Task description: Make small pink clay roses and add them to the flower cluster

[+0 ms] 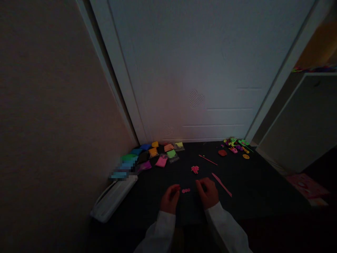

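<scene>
My left hand (170, 199) is on the dark tabletop, its thumb and fingers curled together. A small reddish bit seems to show at its fingertips, too dim to name. Right beside those fingertips lies a short row of pink flattened clay discs (185, 190), their edges touching. On the other side of the row, my right hand (207, 193) is closed, fingers bent toward the thumb; whatever they may hold is hidden. Beyond both hands sits a small pink clay cluster (195, 169), flower-like in shape. A pink plastic modelling knife (222, 184) lies just right of my right hand.
A thin pink stick tool (207, 160) and a red clay lump (222, 153) lie farther back. Packets of coloured clay (161, 161) crowd the back left. A whitish case (114, 198) lies at the left edge. Small colourful clay pieces (233, 142) gather at the back right.
</scene>
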Demonstrator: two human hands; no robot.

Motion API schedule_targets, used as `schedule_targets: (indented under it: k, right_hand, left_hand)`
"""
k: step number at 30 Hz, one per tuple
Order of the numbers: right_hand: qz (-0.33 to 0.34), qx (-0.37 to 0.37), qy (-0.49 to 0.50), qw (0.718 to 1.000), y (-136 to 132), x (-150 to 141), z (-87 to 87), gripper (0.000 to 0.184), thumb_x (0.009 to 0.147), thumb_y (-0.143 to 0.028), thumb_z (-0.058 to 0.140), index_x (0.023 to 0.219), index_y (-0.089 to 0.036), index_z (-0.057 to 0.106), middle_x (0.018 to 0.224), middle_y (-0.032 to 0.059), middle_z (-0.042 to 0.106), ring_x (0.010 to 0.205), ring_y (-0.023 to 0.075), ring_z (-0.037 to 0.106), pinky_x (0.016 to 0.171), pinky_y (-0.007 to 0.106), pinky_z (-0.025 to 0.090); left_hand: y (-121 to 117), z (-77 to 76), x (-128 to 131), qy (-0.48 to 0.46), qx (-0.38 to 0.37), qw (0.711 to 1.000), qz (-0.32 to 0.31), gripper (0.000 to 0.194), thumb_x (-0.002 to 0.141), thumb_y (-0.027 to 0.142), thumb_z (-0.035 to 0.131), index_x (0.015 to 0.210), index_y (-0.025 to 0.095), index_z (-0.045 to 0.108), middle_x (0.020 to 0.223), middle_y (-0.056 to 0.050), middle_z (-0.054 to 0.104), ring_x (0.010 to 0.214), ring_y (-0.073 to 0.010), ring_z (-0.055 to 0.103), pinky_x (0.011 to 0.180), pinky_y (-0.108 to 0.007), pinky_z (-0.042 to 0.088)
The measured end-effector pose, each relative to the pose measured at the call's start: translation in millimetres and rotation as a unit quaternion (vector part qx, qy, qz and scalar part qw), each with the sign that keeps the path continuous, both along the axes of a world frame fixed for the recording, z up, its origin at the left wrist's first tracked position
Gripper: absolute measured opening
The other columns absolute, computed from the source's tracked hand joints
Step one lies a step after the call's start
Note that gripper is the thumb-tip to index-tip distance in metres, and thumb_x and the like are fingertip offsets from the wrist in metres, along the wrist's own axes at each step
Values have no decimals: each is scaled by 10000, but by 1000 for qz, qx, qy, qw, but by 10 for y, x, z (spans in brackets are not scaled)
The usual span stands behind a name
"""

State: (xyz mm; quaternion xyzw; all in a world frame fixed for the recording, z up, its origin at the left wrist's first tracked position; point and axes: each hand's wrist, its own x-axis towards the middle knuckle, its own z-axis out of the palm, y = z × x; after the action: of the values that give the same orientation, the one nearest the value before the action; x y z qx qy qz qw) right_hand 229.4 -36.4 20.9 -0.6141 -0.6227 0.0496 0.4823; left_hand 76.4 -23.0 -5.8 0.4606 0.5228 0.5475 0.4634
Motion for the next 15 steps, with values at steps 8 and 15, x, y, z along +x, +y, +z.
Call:
schedule_targets:
  k: [8, 15]
  right_hand:
    - [25, 0, -8, 1000, 20, 46, -57, 235, 772, -213, 396, 965, -206, 530, 899, 51, 575, 872, 163, 507, 760, 329, 389]
    - [24, -14, 17, 999, -21, 50, -52, 234, 774, -193, 393, 977, -202, 509, 871, 46, 588, 846, 151, 524, 786, 337, 383]
  left_hand:
    - [-71, 112, 3, -45, -49, 997, -26, 244, 581, 304, 582, 778, 161, 585, 752, -41, 610, 732, -154, 553, 694, -264, 417]
    - [-108, 170, -14, -49, -60, 996, -43, 198, 601, 274, 577, 771, 173, 586, 748, -19, 609, 726, -128, 546, 689, -226, 407]
